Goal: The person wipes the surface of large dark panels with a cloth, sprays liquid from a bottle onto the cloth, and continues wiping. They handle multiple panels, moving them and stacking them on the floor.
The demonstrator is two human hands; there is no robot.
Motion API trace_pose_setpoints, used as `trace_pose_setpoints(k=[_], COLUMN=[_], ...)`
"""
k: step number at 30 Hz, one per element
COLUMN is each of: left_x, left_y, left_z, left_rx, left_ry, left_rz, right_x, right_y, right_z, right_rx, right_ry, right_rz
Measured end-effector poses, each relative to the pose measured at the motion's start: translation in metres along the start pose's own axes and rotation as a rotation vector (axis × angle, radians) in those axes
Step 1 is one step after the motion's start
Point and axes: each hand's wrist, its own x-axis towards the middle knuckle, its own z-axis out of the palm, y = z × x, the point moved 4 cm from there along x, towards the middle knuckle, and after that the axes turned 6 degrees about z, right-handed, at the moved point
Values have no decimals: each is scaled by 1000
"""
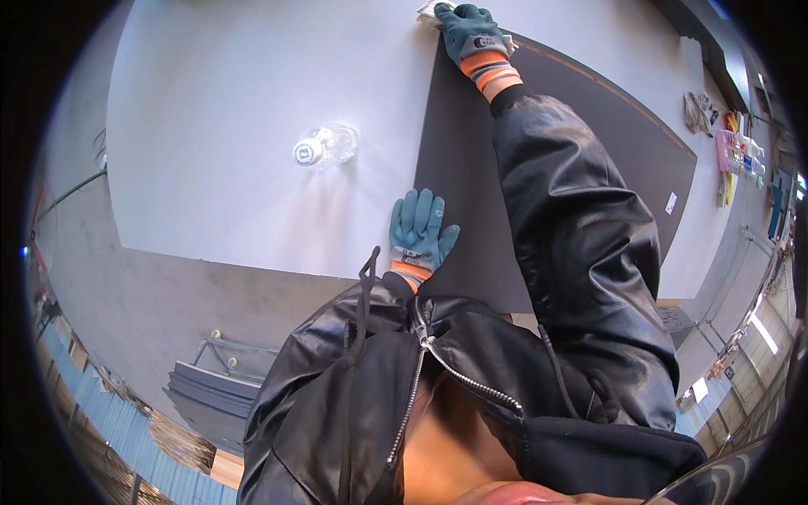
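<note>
My left hand (418,227), in a teal-coated work glove with an orange and grey cuff, lies palm down at the near left edge of a dark grey panel (467,189). Its fingers are spread a little and it holds nothing. Stretched far forward, my right hand (470,31) wears a matching glove. It presses a white cloth (429,11) near the panel's far left corner; most of the cloth is hidden under the glove. The dark panel rests on a larger pale surface (252,208). A clear plastic bottle (338,144) with a white cap stands left of the panel.
A small white label (670,203) sits on the panel's right side. Beyond its right edge are a pink and clear plastic bottle group (735,151) and a bundle of work gloves (697,112). Dark panels (214,391) are stacked by a metal rack (233,353), lower left.
</note>
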Motion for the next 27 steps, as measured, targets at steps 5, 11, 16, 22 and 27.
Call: trace_pose_setpoints(k=[5,11,16,22,27], left_x=[-1,-5,-2,-6,-9], left_y=[1,0,1,2,0], left_z=[-2,4,3,4,5], left_rx=[-16,-6,-14,12,23], left_ry=[-32,-11,-31,-47,-35], left_rz=[-19,-21,-16,-32,-30], right_x=[-76,-111,12,8,-4], right_y=[-45,-59,-2,17,44], right_z=[-21,-30,11,26,-4], right_rx=[134,196,82,-39,-2], right_ry=[46,-64,186,81,152], right_rz=[-94,-132,-22,18,201])
